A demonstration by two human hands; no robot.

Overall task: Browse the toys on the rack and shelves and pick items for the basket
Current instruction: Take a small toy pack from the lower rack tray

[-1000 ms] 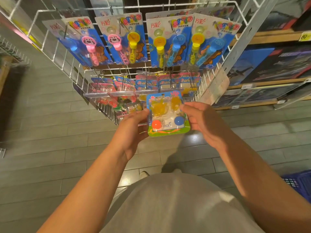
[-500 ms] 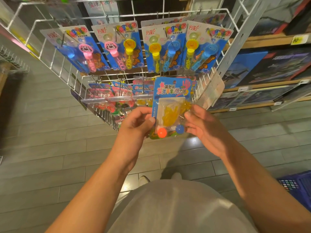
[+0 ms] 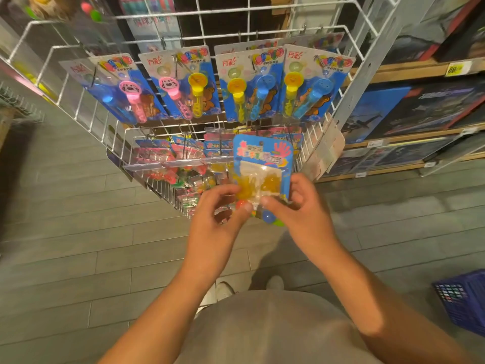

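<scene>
Head view: glossy blue blister card (image 3: 263, 164) pinched between left hand (image 3: 215, 222) and right hand (image 3: 301, 214).

Grey plank floor (image 3: 78, 245), seams running across. Wooden shelving (image 3: 409, 72) at right, stacked with dark and blue flat boxes (image 3: 425, 109), small price tags (image 3: 456, 69) on the edges. Grey slotted metal upright (image 3: 367, 61) slanting before it. Dim warm light, blurred at the left edge.

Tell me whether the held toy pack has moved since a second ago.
Yes. The toy pack has tipped upright and risen against the wire rack, now overlapping its lower hanging row.
</scene>
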